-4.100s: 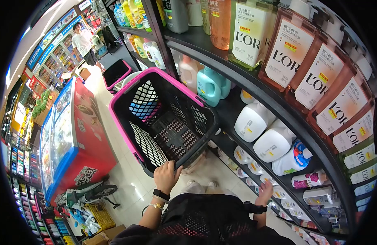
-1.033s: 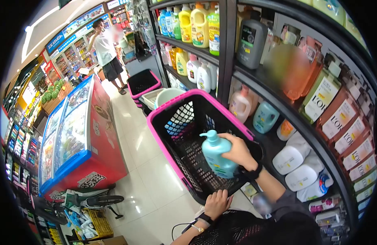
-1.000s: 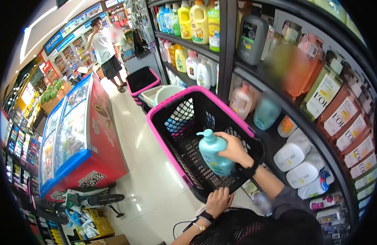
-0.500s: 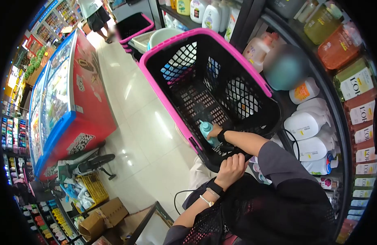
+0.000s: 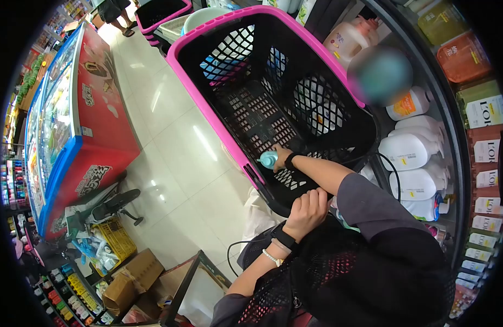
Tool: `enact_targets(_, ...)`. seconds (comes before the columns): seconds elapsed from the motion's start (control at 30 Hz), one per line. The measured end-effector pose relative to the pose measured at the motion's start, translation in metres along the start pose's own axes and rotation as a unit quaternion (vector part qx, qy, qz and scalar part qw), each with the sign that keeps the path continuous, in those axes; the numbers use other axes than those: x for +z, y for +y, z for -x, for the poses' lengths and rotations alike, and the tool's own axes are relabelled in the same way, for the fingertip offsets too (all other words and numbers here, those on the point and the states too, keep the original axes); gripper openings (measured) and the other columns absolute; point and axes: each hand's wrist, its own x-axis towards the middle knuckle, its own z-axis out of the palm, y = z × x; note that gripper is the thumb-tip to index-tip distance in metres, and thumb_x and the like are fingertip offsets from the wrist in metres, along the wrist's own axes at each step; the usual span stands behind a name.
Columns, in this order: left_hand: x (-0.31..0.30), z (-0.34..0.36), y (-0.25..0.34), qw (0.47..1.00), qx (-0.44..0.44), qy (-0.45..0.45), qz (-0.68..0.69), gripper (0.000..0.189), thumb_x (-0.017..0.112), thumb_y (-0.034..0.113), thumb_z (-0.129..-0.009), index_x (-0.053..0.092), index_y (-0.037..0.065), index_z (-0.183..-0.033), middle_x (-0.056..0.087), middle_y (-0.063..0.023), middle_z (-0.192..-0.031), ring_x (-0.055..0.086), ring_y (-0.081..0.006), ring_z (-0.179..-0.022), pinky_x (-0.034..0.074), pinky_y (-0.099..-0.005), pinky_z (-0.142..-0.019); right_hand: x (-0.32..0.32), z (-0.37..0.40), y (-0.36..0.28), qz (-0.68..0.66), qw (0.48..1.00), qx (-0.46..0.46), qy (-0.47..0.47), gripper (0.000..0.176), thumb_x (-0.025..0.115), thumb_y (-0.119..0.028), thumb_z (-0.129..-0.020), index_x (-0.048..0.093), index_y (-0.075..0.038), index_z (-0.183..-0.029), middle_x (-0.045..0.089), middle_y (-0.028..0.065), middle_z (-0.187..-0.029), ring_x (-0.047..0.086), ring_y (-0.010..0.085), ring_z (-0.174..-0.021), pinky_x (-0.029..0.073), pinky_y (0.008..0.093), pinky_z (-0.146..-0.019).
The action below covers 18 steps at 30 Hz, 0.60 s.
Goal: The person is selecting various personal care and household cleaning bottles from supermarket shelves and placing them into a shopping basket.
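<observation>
A deep black basket (image 5: 201, 106) with a pink rim and lattice walls fills the middle of the view, tilted. Inside it, near the close end, my right hand (image 5: 282, 156) is closed around a light blue pump bottle (image 5: 269, 159). The bottle's pump points left; its lower part is partly hidden by the hand and basket. My left hand (image 5: 309, 210) is wrapped round the black near edge of the basket.
Shelves with white bottles (image 5: 406, 151) and boxed bottles run along the right. A red and blue freezer (image 5: 101, 103) and a small bicycle (image 5: 118, 204) stand left. Cardboard boxes (image 5: 139, 271) lie lower left. Another person (image 5: 112, 11) stands at the top left.
My right hand has moved lower into the basket with the bottle. The basket and surroundings sit further up and left in view. My left hand keeps its hold on the edge.
</observation>
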Motion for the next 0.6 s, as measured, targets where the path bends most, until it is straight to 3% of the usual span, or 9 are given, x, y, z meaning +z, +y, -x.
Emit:
enact_targets(0.17, 0.0, 0.001, -0.001, 1.0, 0.0, 0.005, 0.0, 0.027, 0.057, 0.037, -0.078, 0.057, 0.011, -0.084, 0.039, 0.0018, -0.063, 0.043, -0.0103, -0.052, 0.031, -0.0242, -0.049, -0.005, -0.006, 0.004, -0.033, 0.998, 0.013, 0.05, 0.111, 0.088, -0.024, -0.049, 0.023, -0.012, -0.138, 0.045, 0.0199, -0.129, 0.045, 0.0343, -0.12, 0.041, 0.0422, -0.097)
enact_targets(0.23, 0.002, 0.001, -0.001, 1.0, 0.004, 0.013, -0.003, 0.027, 0.057, 0.037, -0.078, 0.057, 0.011, -0.083, 0.039, 0.0016, -0.063, 0.043, -0.0104, -0.052, 0.031, -0.0243, -0.049, -0.007, -0.009, 0.006, -0.065, 0.994, 0.076, 0.049, 0.106, 0.088, -0.026, -0.051, 0.026, -0.011, -0.136, 0.046, 0.0199, -0.128, 0.047, 0.0341, -0.118, 0.042, 0.0424, -0.096)
enact_targets(0.27, 0.002, 0.002, -0.001, 1.0, 0.004, 0.014, -0.004, 0.027, 0.057, 0.037, -0.078, 0.057, 0.011, -0.083, 0.039, 0.0016, -0.063, 0.043, -0.0104, -0.052, 0.031, -0.0243, -0.049, -0.008, -0.01, 0.007, -0.067, 0.994, 0.073, 0.049, 0.103, 0.087, -0.03, -0.052, 0.029, -0.006, -0.134, 0.047, 0.0201, -0.127, 0.048, 0.0335, -0.117, 0.042, 0.0407, -0.096)
enact_targets(0.4, 0.003, 0.003, -0.001, 1.0, 0.009, 0.009, -0.009, 0.027, 0.057, 0.037, -0.078, 0.056, 0.011, -0.081, 0.039, 0.0016, -0.062, 0.043, -0.0103, -0.052, 0.031, -0.0242, -0.049, -0.004, -0.019, 0.015, -0.08, 0.991, 0.062, 0.091, 0.097, 0.084, -0.038, -0.05, 0.036, -0.003, -0.126, 0.052, 0.019, -0.119, 0.052, 0.032, -0.11, 0.042, 0.0377, -0.093)
enact_targets(0.5, 0.002, 0.002, -0.001, 1.0, 0.01, 0.011, -0.015, 0.027, 0.057, 0.037, -0.078, 0.057, 0.01, -0.082, 0.04, 0.0018, -0.063, 0.043, -0.0102, -0.053, 0.031, -0.0241, -0.049, -0.01, -0.011, 0.005, -0.153, 0.981, 0.059, 0.106, 0.101, 0.084, -0.042, -0.052, 0.035, 0.004, -0.127, 0.049, 0.0224, -0.125, 0.05, 0.0324, -0.115, 0.041, 0.036, -0.096)
enact_targets(0.6, 0.002, 0.001, -0.002, 1.0, 0.011, 0.014, -0.015, 0.028, 0.057, 0.038, -0.078, 0.057, 0.01, -0.083, 0.04, 0.0019, -0.063, 0.043, -0.01, -0.053, 0.031, -0.0242, -0.049, 0.003, -0.036, 0.01, -0.316, 0.933, 0.097, 0.141, 0.093, 0.081, -0.046, -0.056, 0.044, 0.007, -0.123, 0.051, 0.0233, -0.123, 0.052, 0.0332, -0.112, 0.042, 0.035, -0.096)
